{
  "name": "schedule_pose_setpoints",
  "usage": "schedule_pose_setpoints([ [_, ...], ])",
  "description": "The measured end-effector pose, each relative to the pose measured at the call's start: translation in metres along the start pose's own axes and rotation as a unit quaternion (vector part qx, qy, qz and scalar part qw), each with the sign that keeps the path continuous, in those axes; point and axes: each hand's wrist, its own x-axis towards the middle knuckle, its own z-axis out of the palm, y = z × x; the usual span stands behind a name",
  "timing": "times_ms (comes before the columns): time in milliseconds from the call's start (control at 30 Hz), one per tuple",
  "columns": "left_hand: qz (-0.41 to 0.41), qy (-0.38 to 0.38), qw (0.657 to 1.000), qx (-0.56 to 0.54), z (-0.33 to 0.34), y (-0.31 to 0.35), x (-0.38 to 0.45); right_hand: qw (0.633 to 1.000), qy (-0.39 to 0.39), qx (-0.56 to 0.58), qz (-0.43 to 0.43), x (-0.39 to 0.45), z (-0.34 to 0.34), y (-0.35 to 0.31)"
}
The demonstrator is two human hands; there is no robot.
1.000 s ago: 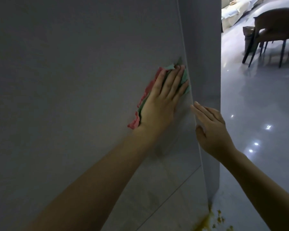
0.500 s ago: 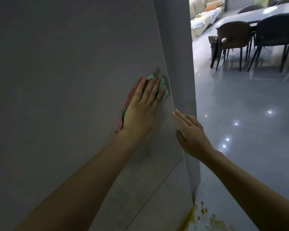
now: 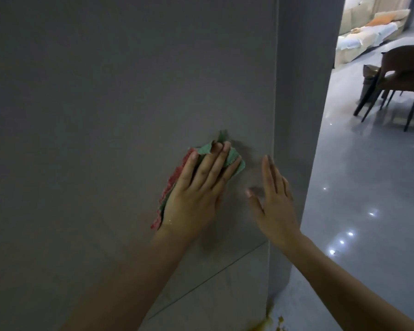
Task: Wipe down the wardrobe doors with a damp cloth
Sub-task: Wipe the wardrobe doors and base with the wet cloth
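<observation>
Wardrobe door (image 3: 129,115) fills most of your view: a flat, matte grey panel with a thin seam running diagonally low across it and its vertical edge just to the right of your hands. It looks stiff and smooth, so it should take firm pressure without flexing much, though a hinged door may swing if you lean on it.

Your left hand (image 3: 196,192) lies flat with the fingers straight and slightly fanned, pressing the cloth (image 3: 175,185) against the panel rather than curling round it. The cloth is a soft, folded rag, green on the upper layer and red along the left side, with ragged, crinkled edges showing past your fingertips and beside your wrist. It should be light and limp, and being damp it will probably cling and slide easily; keep your palm over the middle of the folds so the loose corners do not bunch or drop.

Your right hand (image 3: 273,201) is spread, fingers straight and thumb out, held at the door near its edge; I cannot tell whether the palm touches the panel. Judged as a brace, that is a sensible place to steady the door.

Beyond the edge you have a glossy tiled floor (image 3: 356,211) with bright light reflections, a dining chair (image 3: 402,75), a pale sofa (image 3: 368,37), and yellowish bits (image 3: 273,324) on the floor by the wardrobe's foot.
</observation>
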Motion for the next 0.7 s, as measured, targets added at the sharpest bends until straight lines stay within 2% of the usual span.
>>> schedule_pose_setpoints([
  [133,-0.02,0.02,1.0,-0.006,0.013,0.02,-0.012,0.994,0.078,0.072,-0.036,0.006,0.023,0.009],
  [267,-0.04,0.074,0.996,0.013,0.011,0.017,-0.003,0.981,0.156,0.088,-0.073,0.008,0.047,0.016],
  [400,-0.119,0.148,0.98,0.058,0.008,0.002,0.035,0.969,0.203,0.103,-0.101,0.008,0.057,0.019],
  [500,-0.146,0.158,0.974,0.074,0.012,0.001,0.037,0.964,0.229,0.082,-0.11,0.008,0.06,0.023],
  [567,-0.165,0.171,0.968,0.075,0.02,0.01,0.022,0.956,0.272,0.029,-0.106,0.006,0.062,0.022],
  [633,-0.18,0.181,0.963,0.083,0.03,0.023,0.002,0.94,0.308,-0.014,-0.145,0.003,0.069,0.016],
  [700,-0.188,0.169,0.963,0.09,0.036,0.033,-0.017,0.932,0.308,0.01,-0.19,0.003,0.081,0.012],
])
